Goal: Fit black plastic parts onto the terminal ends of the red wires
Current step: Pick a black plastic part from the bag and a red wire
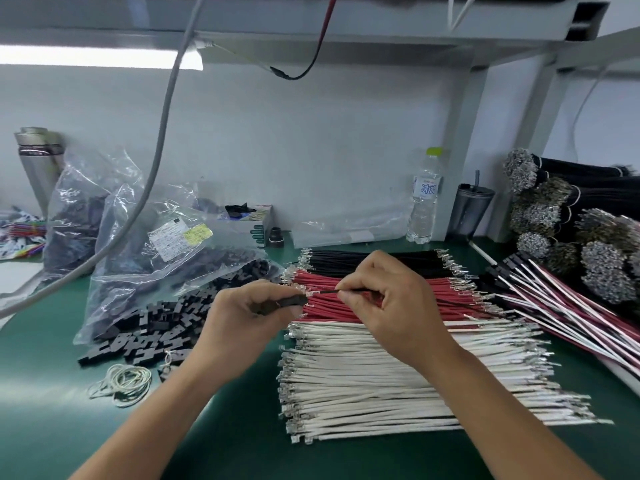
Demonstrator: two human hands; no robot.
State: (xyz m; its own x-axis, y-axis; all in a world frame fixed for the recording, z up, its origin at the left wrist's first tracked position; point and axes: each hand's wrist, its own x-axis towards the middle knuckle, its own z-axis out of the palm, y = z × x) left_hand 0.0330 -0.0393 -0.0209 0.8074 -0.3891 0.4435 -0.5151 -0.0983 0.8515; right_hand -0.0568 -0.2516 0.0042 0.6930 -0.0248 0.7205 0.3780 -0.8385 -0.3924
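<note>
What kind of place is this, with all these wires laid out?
Probably a wire-harness assembly bench in a small factory. Cut wires lie sorted in stacks, white wires and red wires, bags of black plastic parts sit alongside, and bundles of terminal-tipped black wires are piled at the right.

Two bare forearms rose from the lower edge of the frame toward its centre, with no sleeves, gloves, watch or rings visible on them. The left hand and the right hand were uncovered, with short, unpainted fingernails. Nothing else of the person appeared in the head view.
</note>
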